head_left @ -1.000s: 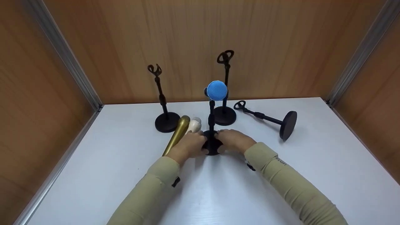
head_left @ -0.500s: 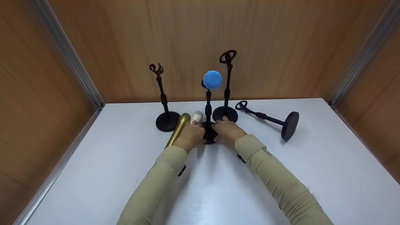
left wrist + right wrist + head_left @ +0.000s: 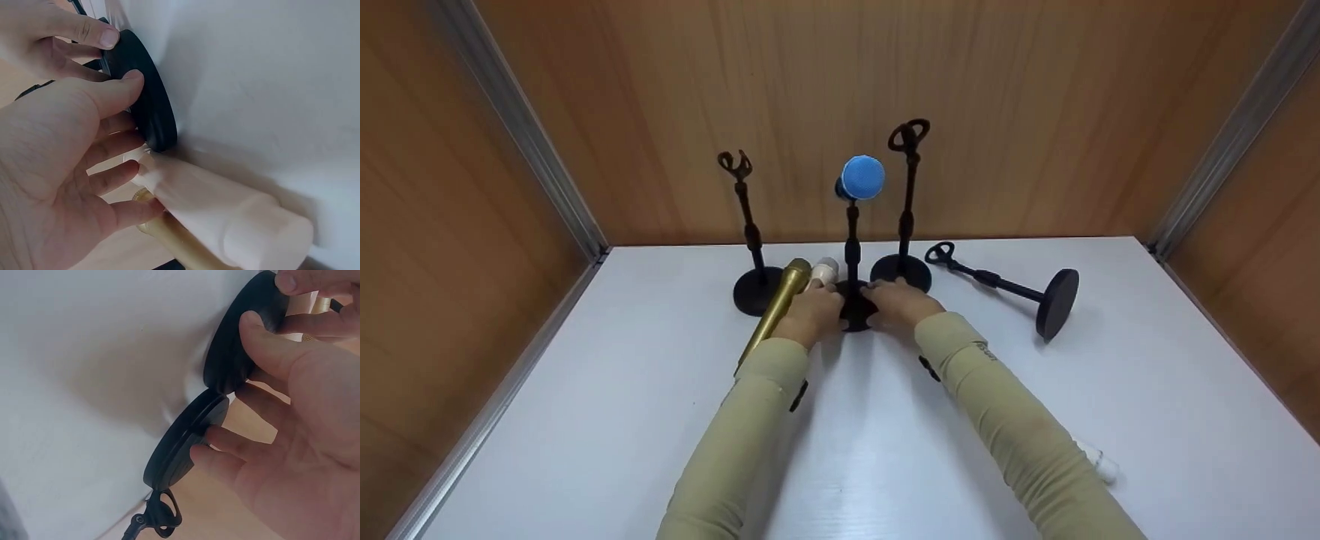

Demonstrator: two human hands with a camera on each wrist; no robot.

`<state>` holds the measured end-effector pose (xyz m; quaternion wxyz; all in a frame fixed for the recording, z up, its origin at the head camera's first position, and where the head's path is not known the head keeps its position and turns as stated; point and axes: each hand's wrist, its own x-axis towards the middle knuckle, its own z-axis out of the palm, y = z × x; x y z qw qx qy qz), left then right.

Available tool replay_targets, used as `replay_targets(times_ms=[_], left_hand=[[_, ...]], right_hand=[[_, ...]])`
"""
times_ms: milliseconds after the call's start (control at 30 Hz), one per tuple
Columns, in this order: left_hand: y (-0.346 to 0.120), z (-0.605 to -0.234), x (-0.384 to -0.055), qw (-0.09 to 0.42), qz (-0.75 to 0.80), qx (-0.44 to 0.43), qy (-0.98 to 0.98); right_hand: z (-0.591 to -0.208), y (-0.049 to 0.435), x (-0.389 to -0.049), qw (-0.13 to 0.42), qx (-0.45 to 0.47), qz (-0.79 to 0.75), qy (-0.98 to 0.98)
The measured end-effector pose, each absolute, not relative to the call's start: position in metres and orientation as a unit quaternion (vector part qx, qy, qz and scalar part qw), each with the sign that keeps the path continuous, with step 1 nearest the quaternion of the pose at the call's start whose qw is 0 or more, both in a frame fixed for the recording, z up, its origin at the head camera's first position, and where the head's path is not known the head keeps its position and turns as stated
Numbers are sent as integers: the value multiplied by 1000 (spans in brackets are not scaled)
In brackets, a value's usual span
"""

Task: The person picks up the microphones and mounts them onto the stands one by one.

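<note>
Both hands hold the round black base (image 3: pixel 856 319) of an upright microphone stand, whose clip carries a blue-headed microphone (image 3: pixel 862 178). My left hand (image 3: pixel 810 315) grips the base's left side, its thumb on the rim in the left wrist view. Opposite it, my right hand (image 3: pixel 904 306) has its thumb on the base, other fingers touching the neighbouring stand's base (image 3: pixel 185 441). Beside the left hand lie a gold microphone (image 3: pixel 772 315) and a white microphone (image 3: pixel 225 216), partly hidden by that hand in the head view.
Two more stands are upright with bare clips: one at left (image 3: pixel 751 232), one behind (image 3: pixel 907 202). Another stand (image 3: pixel 1005 285) lies on its side at right. A white cylindrical end (image 3: pixel 1102 465) shows beside the right sleeve. Wooden panels (image 3: pixel 840 90) enclose the white table (image 3: pixel 622 390).
Both hands have slid the stand with the blue-headed microphone back and slightly left, towards the rear panel. The gold and white microphones have shifted slightly. A white end now shows beside the right sleeve.
</note>
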<state>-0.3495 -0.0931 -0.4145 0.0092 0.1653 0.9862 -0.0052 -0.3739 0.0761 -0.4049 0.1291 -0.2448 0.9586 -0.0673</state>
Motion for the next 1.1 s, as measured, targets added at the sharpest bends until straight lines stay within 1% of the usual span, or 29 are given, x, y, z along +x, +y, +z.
replay_targets(times_ms=[433,667,867,1100], left_hand=[[-94,-414,-350,1,-3,164,986],[-94,-416,-351,-1,-10,161,987],[-94,-419,-350,-13,-17,163,986],[-95,-420,-349,-12,-15,165,986]], right_hand=[[-403,76,-372,126,-239,-67,960],[-402,75,-371,143,-221,-79,961],[-402,77,-369,136,-213,-91,963],[-402,74,-366,146,-211,-98,961]])
